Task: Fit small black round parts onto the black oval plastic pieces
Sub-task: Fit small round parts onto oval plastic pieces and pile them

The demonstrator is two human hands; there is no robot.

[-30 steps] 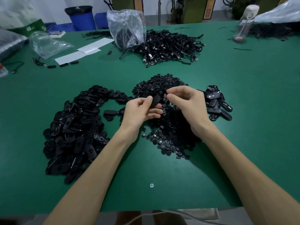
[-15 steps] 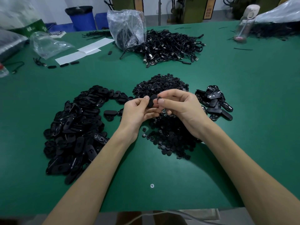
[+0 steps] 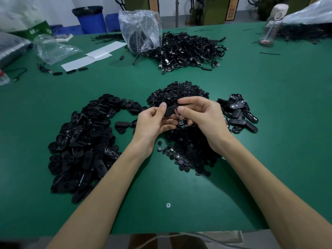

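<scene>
My left hand (image 3: 154,121) pinches a black oval plastic piece (image 3: 170,110) between thumb and fingers, above the heap of small black round parts (image 3: 190,141). My right hand (image 3: 199,114) meets it from the right, thumb and curled fingers touching the oval's right end; whether a round part sits under those fingertips is hidden. A large heap of loose oval pieces (image 3: 82,141) lies to the left. A smaller pile of oval pieces (image 3: 237,114) lies to the right.
The green table (image 3: 269,105) carries a tangle of black cables (image 3: 188,51) and a clear plastic bag (image 3: 142,31) at the back, white paper sheets (image 3: 93,56) at back left, a bottle (image 3: 269,29) at back right. A screw head (image 3: 168,205) sits near the front edge.
My right hand moved left from the round-parts heap to the oval piece in my left hand, and both hands now meet on it.
</scene>
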